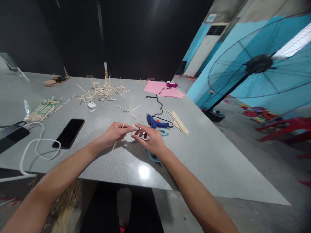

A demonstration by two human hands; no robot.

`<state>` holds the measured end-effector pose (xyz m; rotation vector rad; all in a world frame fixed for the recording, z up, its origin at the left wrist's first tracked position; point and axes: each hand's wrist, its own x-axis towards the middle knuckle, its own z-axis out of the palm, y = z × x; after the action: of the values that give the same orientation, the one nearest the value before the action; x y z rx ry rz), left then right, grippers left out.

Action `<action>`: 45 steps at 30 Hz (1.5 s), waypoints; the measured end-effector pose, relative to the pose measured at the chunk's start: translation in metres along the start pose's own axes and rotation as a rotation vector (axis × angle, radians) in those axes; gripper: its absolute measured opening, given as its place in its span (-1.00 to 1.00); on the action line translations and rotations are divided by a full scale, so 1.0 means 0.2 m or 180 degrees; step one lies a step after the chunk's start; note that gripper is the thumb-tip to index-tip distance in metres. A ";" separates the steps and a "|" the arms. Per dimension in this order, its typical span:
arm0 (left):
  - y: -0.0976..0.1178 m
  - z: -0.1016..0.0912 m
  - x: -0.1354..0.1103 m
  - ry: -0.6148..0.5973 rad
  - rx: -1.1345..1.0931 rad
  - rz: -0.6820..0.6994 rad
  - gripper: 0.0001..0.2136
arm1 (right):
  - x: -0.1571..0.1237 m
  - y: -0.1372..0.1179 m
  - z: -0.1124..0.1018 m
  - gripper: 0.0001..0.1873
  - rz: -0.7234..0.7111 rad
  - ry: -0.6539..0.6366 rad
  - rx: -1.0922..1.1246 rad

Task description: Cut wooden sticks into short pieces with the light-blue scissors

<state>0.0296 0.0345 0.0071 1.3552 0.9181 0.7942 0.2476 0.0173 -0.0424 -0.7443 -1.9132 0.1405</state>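
Observation:
My left hand [117, 133] is closed around a thin wooden stick [114, 145], whose lower end slants down toward the table. A short wooden piece [132, 130] sits between the fingertips of both hands; my right hand [151, 139] pinches it between thumb and finger. Partly under my right hand lie light blue scissors [153, 156], their blades mostly covered. Just beyond the hands, a blue glue gun [157, 123] rests on its side with a black cord. A small joined stick frame [130, 111] stands behind the left hand.
More stick frames [104, 92] stand at the back, near a white earbud case [91, 105]. Loose sticks [178, 123] lie right, pink paper [164, 89] behind. On the left are a phone [69, 133], a white cable [36, 141] and packaged sticks [45, 109]. A fan [259, 63] stands beyond the table.

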 end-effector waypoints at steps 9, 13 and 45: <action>0.00 -0.01 0.01 0.0205 -0.0438 0.0385 -0.53 | 0.04 -0.13 0.02 -0.65 0.1774 -0.0055 0.1422; -0.01 -0.01 0.01 0.0104 -0.0467 0.0346 -0.53 | 0.03 -0.17 0.03 -0.62 0.1797 -0.0105 0.1498; -0.02 0.13 -0.05 0.0273 -0.1171 0.0053 -0.60 | 0.02 -0.26 0.05 -0.57 0.1656 0.0129 0.1383</action>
<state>0.0491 0.0140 0.0041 1.0146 0.7812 0.9868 0.2153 -0.0206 -0.0228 -0.9140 -1.5349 0.8279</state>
